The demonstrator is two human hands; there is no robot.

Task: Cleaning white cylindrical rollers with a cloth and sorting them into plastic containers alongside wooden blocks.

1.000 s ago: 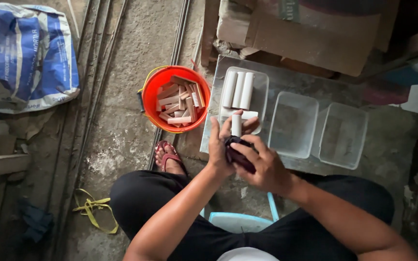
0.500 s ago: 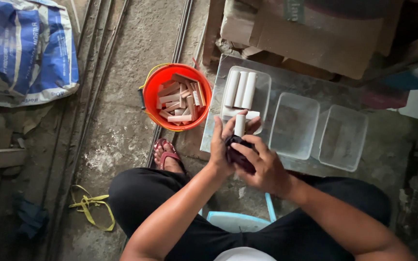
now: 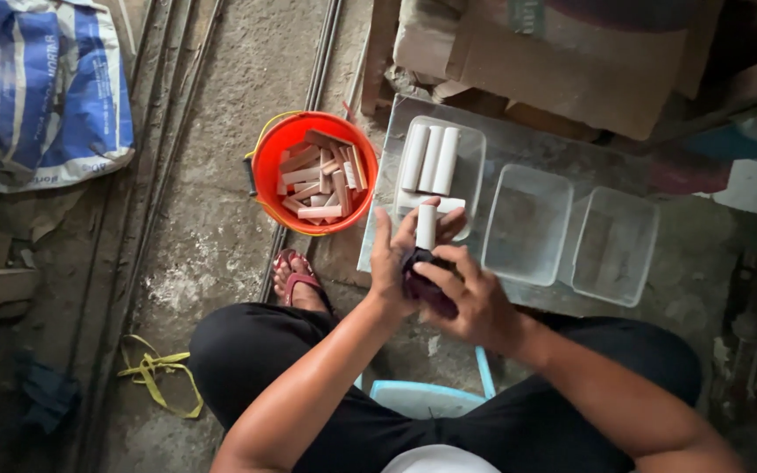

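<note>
The left hand (image 3: 393, 263) is gripping a white stick (image 3: 426, 226) upright above the tubs, its end poking free, while the right hand (image 3: 466, 298) is closing a dark cloth (image 3: 422, 278) round its base, seemingly to wipe it. Finished-looking sticks are lying in the nearest tub (image 3: 470, 166); rougher pieces are filling the orange bucket (image 3: 273, 149) beside it.

We count three clear rectangular plastic tubs (image 3: 527, 223) in a row. At nine o'clock of them stands one round orange plastic bucket (image 3: 313, 172) of short wooden blocks, too heaped to number. Three white cylinders (image 3: 431, 159) lie in the nearest tub, a fourth white cylinder (image 3: 426, 226) at six o'clock.
</note>
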